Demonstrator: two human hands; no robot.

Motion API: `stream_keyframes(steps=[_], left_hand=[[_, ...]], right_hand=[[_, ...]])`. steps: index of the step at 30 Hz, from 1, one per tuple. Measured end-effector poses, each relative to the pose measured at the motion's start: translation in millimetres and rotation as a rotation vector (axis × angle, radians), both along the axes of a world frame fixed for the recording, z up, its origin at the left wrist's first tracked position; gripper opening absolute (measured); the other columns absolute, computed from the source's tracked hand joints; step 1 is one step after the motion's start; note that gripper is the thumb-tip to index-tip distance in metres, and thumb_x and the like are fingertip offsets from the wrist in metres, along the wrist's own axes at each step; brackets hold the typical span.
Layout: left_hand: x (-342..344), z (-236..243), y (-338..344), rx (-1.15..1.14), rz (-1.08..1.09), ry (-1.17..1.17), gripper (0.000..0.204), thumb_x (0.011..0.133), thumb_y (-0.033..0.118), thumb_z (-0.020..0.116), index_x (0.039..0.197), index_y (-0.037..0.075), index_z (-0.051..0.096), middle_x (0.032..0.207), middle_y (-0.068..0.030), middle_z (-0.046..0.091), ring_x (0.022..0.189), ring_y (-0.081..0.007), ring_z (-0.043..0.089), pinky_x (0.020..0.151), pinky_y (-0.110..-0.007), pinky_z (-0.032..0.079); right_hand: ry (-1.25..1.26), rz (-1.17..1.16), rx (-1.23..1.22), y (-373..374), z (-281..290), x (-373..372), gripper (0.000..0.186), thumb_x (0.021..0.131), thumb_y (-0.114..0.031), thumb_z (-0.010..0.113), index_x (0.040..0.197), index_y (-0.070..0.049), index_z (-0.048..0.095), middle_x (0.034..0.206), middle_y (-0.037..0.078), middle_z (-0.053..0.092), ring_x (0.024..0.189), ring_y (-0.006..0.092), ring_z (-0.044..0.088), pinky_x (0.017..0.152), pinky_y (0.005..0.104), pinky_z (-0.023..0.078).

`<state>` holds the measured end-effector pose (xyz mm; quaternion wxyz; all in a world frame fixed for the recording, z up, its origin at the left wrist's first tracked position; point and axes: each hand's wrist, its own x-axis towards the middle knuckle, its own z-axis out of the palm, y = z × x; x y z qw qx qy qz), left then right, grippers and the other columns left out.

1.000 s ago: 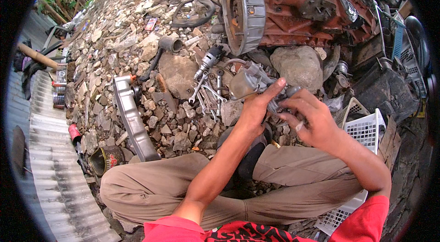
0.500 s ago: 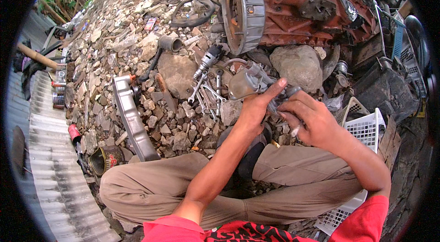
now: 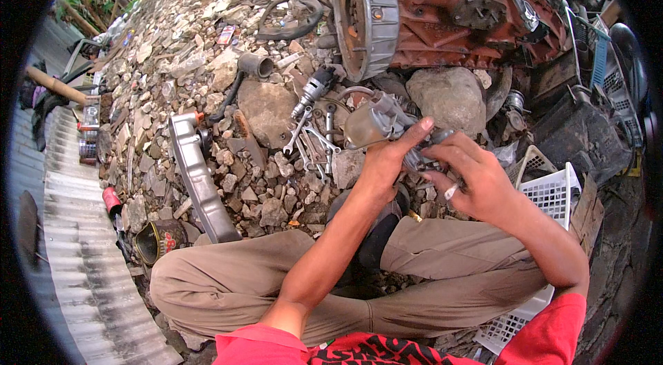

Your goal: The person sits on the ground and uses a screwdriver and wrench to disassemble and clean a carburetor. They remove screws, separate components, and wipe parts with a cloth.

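The left hand (image 3: 389,163) had its grip closed around a metal part (image 3: 366,127); the right hand (image 3: 476,178) curled against it, hold unclear. Handling appeared unfinished; wrenches (image 3: 297,134) lay on stones (image 3: 273,212).

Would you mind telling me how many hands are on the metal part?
2: the left hand holds the metal part, and the right hand is at that part's right end. No other hands show.

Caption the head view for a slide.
Left hand holding a grey mechanical part, right hand at its side; wrenches nearby, rust-red engine block beyond.
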<state>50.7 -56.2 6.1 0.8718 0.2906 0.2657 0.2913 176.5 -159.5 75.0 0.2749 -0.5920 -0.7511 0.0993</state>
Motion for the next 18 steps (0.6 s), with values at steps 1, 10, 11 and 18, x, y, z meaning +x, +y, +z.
stream_keyframes(steps=[1,10,11,18], left_hand=[[0,1,0,0.006,0.008,-0.013,0.048,0.078,0.035,0.08,0.104,-0.002,0.063,0.096,-0.0088,0.065,0.081,-0.0161,0.063,0.072,-0.029,0.05],[1,-1,0,0.024,0.013,-0.017,0.046,0.079,0.034,0.079,0.102,-0.001,0.062,0.095,-0.0078,0.065,0.082,-0.0154,0.062,0.072,-0.03,0.05],[0,-1,0,0.021,0.01,-0.008,0.046,0.079,0.035,0.079,0.102,-0.001,0.062,0.095,-0.0078,0.065,0.082,-0.0154,0.062,0.072,-0.03,0.05],[0,-1,2,0.02,-0.002,0.004,0.048,0.079,0.036,0.078,0.104,-0.001,0.062,0.096,-0.0082,0.065,0.082,-0.0157,0.062,0.072,-0.031,0.05]], right_hand=[[0.012,-0.032,-0.012,0,3,-2,0.033,0.075,-0.005,0.069,0.107,-0.003,0.06,0.095,0.013,0.056,0.079,0.0359,0.062,0.064,0.0437,0.052],[-0.03,-0.004,0.017,-1,-7,-2,0.026,0.079,-0.006,0.068,0.104,-0.003,0.06,0.092,0.013,0.056,0.077,0.0355,0.062,0.062,0.0431,0.051],[-0.02,0.007,0.028,0,-8,-3,0.026,0.08,-0.005,0.068,0.104,-0.003,0.06,0.092,0.014,0.055,0.077,0.0357,0.061,0.062,0.0433,0.051],[0.018,-0.016,-0.007,1,-1,-2,0.024,0.08,-0.005,0.067,0.104,-0.003,0.061,0.092,0.014,0.055,0.078,0.0372,0.06,0.064,0.0446,0.05]])
